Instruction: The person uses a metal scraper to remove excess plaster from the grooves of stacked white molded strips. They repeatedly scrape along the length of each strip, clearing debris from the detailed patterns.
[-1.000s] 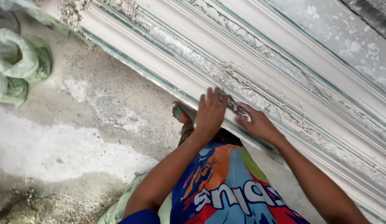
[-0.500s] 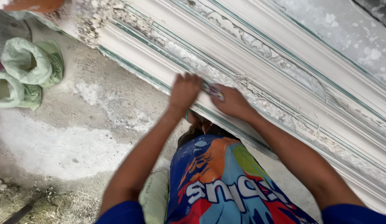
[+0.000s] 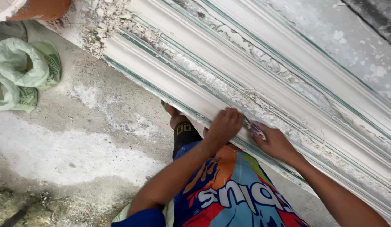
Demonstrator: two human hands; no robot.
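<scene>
A long white plaster moulding (image 3: 262, 80) with green-edged ridges and crumbly residue runs diagonally from upper left to lower right. My left hand (image 3: 223, 126) is closed and presses on its lower ridge. My right hand (image 3: 274, 143) sits just beside it, gripping a small scraping tool (image 3: 255, 129) whose tip lies against a groove of the moulding. The tool is mostly hidden by my fingers. Below the hands are my colourful shorts (image 3: 233, 193) and a foot (image 3: 174, 114) partly under the moulding.
Rough concrete floor (image 3: 77, 138) with pale patches spreads to the left. Green-white woven sacks (image 3: 23, 71) lie at the far left. An orange-brown bucket (image 3: 40, 8) stands at the top left. A dark tool tip (image 3: 10, 218) shows at the bottom left corner.
Both hands have stayed together on the lower ridge, rubbing along the moulding. The view has shifted, bringing the sacks and the bucket into sight at the left.
</scene>
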